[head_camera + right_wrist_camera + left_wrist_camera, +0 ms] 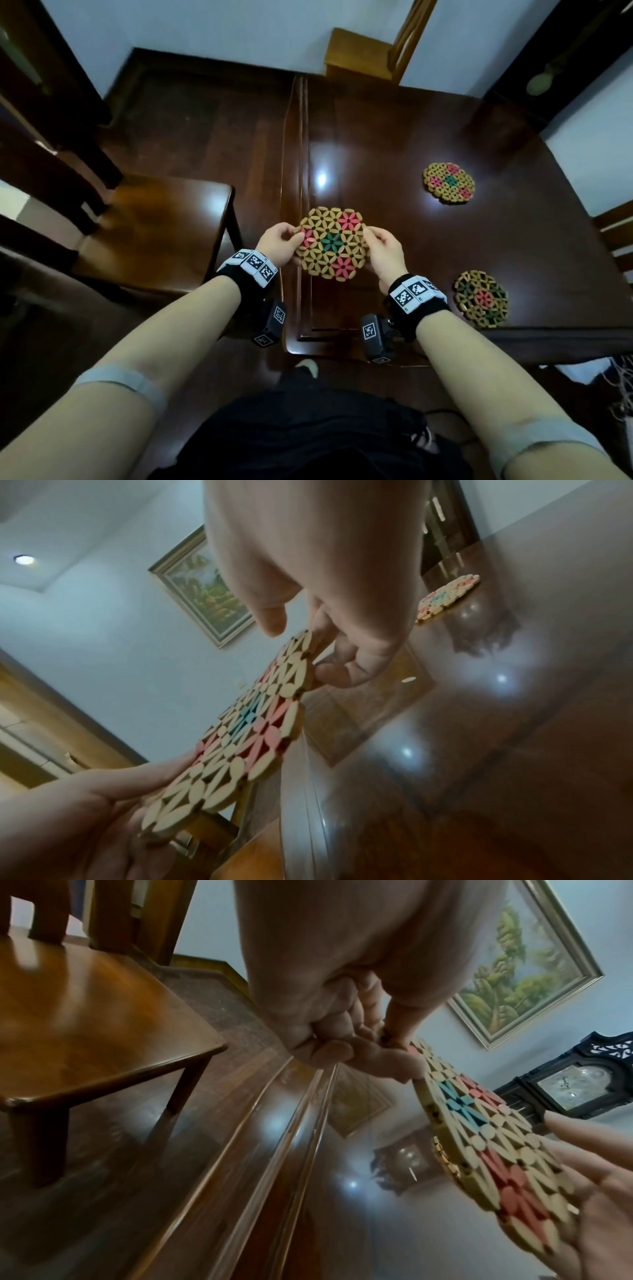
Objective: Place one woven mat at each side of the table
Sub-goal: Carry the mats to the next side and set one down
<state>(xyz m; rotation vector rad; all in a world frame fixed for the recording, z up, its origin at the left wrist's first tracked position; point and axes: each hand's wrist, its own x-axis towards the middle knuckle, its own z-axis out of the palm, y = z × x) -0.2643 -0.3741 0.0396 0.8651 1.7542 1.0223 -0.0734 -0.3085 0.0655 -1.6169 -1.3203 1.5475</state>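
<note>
Both hands held a round woven mat (pixel 331 244) above the tabletop's (pixel 394 144) left edge: the left hand (pixel 277 244) pinched its left rim, the right hand (pixel 385 251) its right rim. Two more mats lay flat, one mid-tabletop (pixel 448 183), one at the near edge (pixel 481 298).

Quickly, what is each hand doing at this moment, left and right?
Left hand: pinches the left edge of the held woven mat.
Right hand: pinches the right edge of the same mat, above the table.
</note>
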